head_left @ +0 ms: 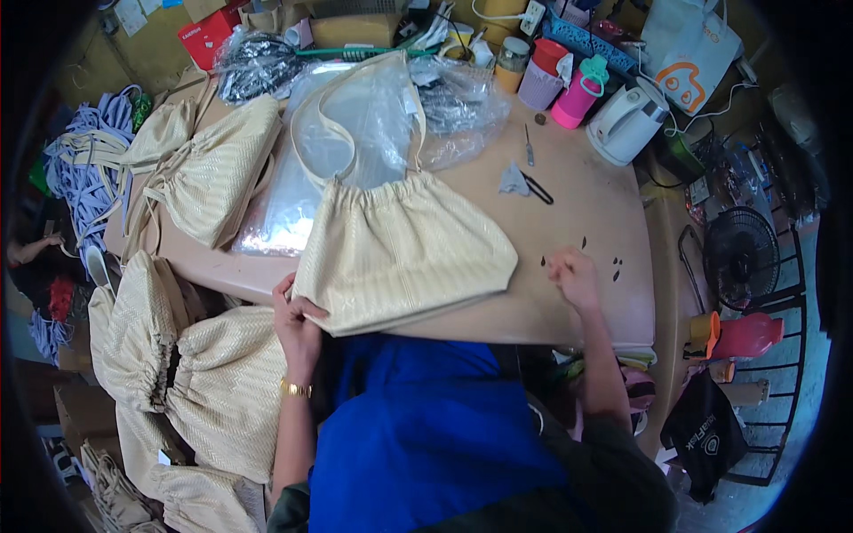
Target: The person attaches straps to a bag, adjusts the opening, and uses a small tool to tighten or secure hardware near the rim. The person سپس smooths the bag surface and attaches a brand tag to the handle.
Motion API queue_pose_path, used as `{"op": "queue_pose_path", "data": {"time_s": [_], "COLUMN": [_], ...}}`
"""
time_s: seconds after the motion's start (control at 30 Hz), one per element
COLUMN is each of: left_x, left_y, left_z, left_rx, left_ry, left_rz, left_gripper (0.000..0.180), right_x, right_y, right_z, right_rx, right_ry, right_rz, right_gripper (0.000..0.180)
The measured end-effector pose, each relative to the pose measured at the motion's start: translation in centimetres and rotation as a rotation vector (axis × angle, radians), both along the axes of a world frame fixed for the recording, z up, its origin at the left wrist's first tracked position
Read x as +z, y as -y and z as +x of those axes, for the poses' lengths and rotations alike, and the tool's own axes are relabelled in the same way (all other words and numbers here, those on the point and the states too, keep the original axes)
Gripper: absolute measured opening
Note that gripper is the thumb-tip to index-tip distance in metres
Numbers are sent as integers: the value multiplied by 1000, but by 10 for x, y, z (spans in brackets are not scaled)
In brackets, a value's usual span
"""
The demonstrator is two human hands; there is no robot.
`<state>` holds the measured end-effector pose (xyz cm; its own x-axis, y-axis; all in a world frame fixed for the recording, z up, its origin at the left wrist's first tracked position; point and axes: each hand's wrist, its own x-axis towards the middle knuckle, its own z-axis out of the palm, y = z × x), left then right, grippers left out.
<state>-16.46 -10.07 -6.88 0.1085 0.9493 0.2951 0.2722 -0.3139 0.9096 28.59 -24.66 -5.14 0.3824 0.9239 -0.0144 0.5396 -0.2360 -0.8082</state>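
The left hand [298, 324] pinches the lower left corner of the cream woven bag [404, 253], which lies flat on the table [586, 209], long axis running nine to three, handles toward twelve. The right hand [576, 277] rests loosely curled on the table, just off the bag's three o'clock end, holding nothing.

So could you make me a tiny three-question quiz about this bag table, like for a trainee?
1. True or false: the left hand grips the cream woven bag at its lower corner.
2. What does the right hand rest on: A the table, B the white kettle, C the black fan?
3. Fill in: the black scissors lie beside a scrap coloured ____.

Key: 1 true; 2 A; 3 grey.
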Motion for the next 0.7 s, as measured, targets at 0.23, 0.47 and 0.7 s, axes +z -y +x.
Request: {"op": "queue_pose_path", "data": {"time_s": [0.23,0.47,0.7], "left_x": [11,109,45], "left_y": [-22,-10,15], "left_z": [-9,33,98], "left_rx": [-344,-147,-575], "left_ry": [84,-672,-943], "left_rz": [-254,223,275], "left_gripper": [23,45,67], "right_x": [97,19,97], "right_y": [-65,-71,-164], "right_z": [-113,-158,-94], "right_rx": [284,541,794], "right_ry": [564,783,64], "right_rz": [353,2,-398], "right_gripper": [39,68,33]}}
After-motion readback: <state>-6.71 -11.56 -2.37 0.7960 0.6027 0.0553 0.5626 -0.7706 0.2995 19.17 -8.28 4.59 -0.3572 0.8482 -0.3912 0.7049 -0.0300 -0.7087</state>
